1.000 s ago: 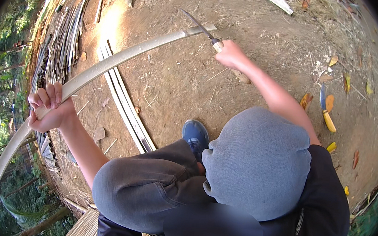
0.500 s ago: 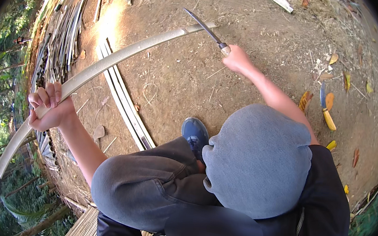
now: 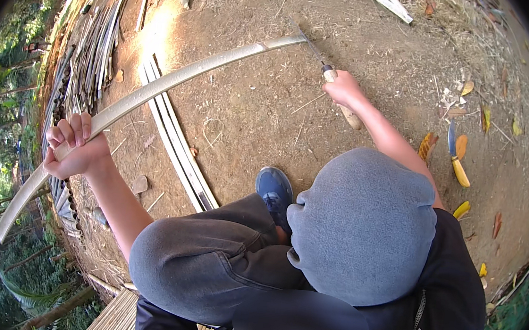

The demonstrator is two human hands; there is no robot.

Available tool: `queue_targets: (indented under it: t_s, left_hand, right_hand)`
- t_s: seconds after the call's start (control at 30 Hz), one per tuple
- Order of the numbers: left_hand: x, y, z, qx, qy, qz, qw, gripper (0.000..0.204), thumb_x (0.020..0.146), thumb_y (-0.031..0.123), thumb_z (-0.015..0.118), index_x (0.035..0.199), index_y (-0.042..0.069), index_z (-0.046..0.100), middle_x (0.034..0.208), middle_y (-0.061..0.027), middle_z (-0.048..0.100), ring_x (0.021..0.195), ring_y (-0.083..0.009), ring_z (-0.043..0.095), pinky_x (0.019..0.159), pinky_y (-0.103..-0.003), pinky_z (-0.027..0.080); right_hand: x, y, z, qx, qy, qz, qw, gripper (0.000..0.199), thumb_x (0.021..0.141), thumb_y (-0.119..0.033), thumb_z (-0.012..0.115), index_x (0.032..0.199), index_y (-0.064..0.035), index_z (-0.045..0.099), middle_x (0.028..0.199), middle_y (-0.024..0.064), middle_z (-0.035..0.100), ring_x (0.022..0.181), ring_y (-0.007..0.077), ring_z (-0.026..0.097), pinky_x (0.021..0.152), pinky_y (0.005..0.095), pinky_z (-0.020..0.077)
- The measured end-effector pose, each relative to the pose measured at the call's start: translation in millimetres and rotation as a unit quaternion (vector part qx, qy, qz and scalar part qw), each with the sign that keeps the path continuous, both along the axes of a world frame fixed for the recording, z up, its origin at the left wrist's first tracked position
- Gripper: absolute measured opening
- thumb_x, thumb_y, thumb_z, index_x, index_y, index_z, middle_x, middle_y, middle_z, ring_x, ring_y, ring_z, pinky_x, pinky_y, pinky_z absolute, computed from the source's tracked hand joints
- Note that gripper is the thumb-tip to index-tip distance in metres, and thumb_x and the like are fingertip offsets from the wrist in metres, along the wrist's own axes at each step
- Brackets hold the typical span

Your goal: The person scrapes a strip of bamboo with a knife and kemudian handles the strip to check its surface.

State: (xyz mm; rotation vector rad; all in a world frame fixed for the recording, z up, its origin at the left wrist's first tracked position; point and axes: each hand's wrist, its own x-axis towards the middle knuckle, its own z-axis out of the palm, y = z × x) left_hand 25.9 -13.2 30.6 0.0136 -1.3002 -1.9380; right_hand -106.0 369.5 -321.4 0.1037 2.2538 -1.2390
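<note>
Hands [image 3: 79,152] [image 3: 345,88] grip strip [image 3: 156,88] and knife [image 3: 328,72] — blurred blade [image 3: 316,51] perhaps touching strip.

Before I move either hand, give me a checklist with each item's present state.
1. Left hand closed around the pale bamboo strip: ok.
2. Right hand closed around the long-handled knife: ok.
3. Its blade away from the left hand: ok, it is by the strip's far end.
4. Blade touching the strip: cannot tell, they overlap in this view.
5. Blue shoe away from the blade: ok.
6. Yellow-handled knife put away: not ok, it lies unsheathed on the ground.
</note>
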Motion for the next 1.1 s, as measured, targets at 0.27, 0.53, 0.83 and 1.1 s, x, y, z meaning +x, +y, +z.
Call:
queue_targets:
  t_s: [0.27, 0.53, 0.83, 1.1]
  left_hand:
    - [-2.0, 7.4, 1.5, 0.021, -0.036, 0.204, 0.978, 0.04, 0.088, 0.044, 0.041, 0.062, 0.015, 0.037, 0.051, 0.0022, 0.029, 0.042, -0.0116, 0.028, 0.041, -0.025, 0.024]
    - [-7.7, 4.3, 0.0, 0.026, -0.062, 0.248, 0.966, 0.074, 0.085, 0.085, 0.033, 0.061, 0.015, 0.041, 0.052, 0.0031, 0.043, 0.042, -0.0109, 0.036, 0.045, -0.025, 0.031]
    - [-12.9, -3.7, 1.1, 0.038, -0.038, 0.238, 0.97, 0.065, 0.082, 0.08, 0.046, 0.063, 0.018, 0.038, 0.05, 0.006, 0.041, 0.044, -0.0116, 0.041, 0.049, -0.023, 0.041]
    - [-16.2, 5.7, -2.7, 0.054, -0.046, 0.266, 0.961, 0.061, 0.088, 0.072, 0.047, 0.064, 0.018, 0.035, 0.049, 0.0072, 0.034, 0.045, -0.0107, 0.039, 0.054, -0.021, 0.039]
  right_hand:
    - [59.8, -33.2, 89.0, -0.069, 0.048, 0.062, 0.995, 0.009, 0.083, -0.009, 0.061, 0.089, -0.0038, 0.057, 0.072, 0.0091, 0.061, 0.062, 0.0209, 0.06, 0.053, 0.0377, 0.0457]
    - [25.6, -36.6, 23.3, -0.007, 0.062, 0.019, 0.998, 0.009, 0.083, -0.009, 0.06, 0.088, -0.0068, 0.054, 0.068, 0.0052, 0.055, 0.056, 0.016, 0.055, 0.048, 0.0355, 0.0438]
    - [45.2, -47.0, 65.7, -0.096, 0.042, 0.059, 0.993, 0.011, 0.083, -0.007, 0.061, 0.086, -0.0094, 0.051, 0.07, 0.0003, 0.048, 0.052, 0.0113, 0.048, 0.043, 0.0302, 0.0384]
    - [-10.6, -18.1, 23.6, 0.0, 0.002, 0.031, 1.0, 0.007, 0.08, -0.007, 0.059, 0.085, -0.0069, 0.054, 0.07, 0.0048, 0.057, 0.059, 0.0175, 0.057, 0.05, 0.0351, 0.0438]
